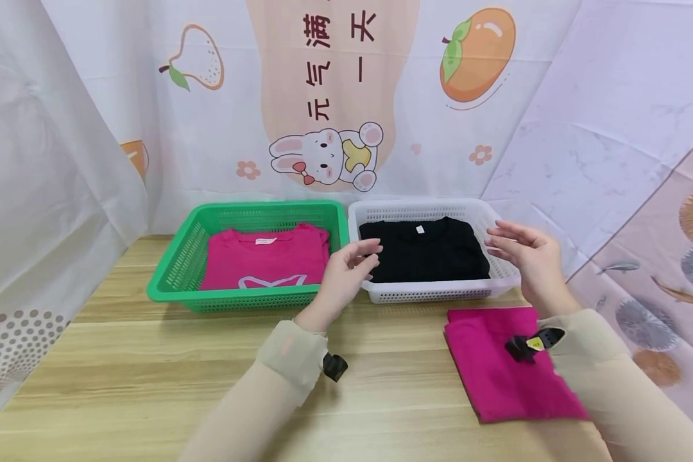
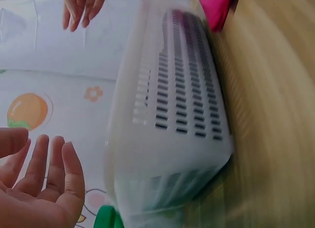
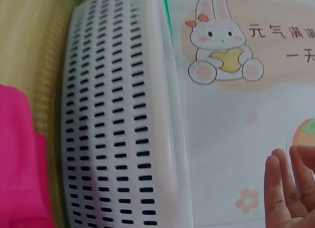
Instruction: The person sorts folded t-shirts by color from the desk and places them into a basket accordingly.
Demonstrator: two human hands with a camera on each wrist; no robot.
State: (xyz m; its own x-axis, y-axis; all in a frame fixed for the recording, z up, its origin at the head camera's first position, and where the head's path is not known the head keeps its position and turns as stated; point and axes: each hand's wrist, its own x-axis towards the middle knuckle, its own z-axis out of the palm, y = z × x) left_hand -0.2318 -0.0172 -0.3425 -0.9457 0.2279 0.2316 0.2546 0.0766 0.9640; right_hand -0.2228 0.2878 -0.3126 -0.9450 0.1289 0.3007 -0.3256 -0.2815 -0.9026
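A folded black shirt [image 1: 424, 253] lies in the white basket [image 1: 439, 296], its neck label toward the back. My left hand [image 1: 346, 273] hovers over the near-left corner of that basket, fingers loosely bent and holding nothing. Above the basket's right side hangs my right hand [image 1: 525, 256], fingers extended, also holding nothing. In the left wrist view both hands appear apart from the white basket [image 2: 172, 100]. Beside it stands a green basket [image 1: 237, 296] with a folded pink shirt [image 1: 265, 260] inside. A folded magenta garment [image 1: 508, 372] lies on the table under my right wrist.
The baskets stand side by side at the back of the wooden table [image 1: 150, 385], close to a printed curtain [image 1: 416, 96]. More hanging cloth encloses the left and right sides. A dark wrist camera [image 1: 335, 367] is strapped to my left wrist, another to my right.
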